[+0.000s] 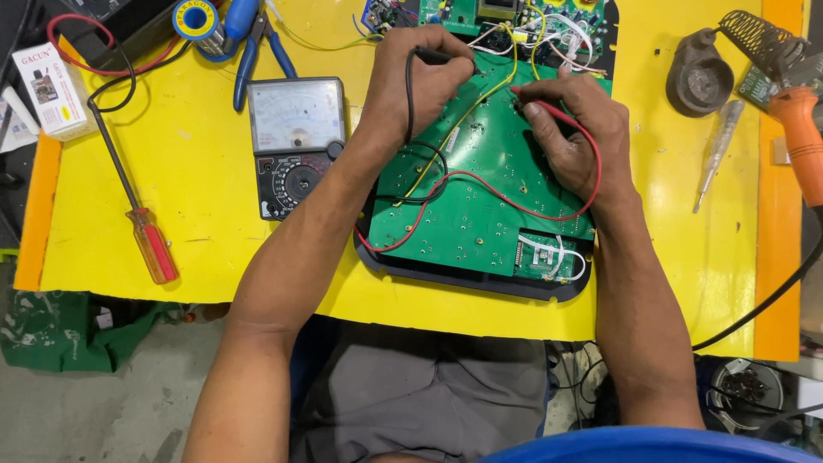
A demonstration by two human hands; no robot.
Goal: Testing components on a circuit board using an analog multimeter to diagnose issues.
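Pinching a black probe [431, 57], the left hand [420, 77] is closing around it over the green circuit board [480, 197]; the right hand [574, 129] is gripping a red probe [549, 107] against that board, lying beside the analog multimeter [296, 141] on the yellow table [189, 214].

Probe tips hidden under hands; soldering iron [801, 137] cut off at rt edge.

A yellow worktable [197, 171] with orange edges [776, 257] — grey concrete floor [103, 411] beneath.
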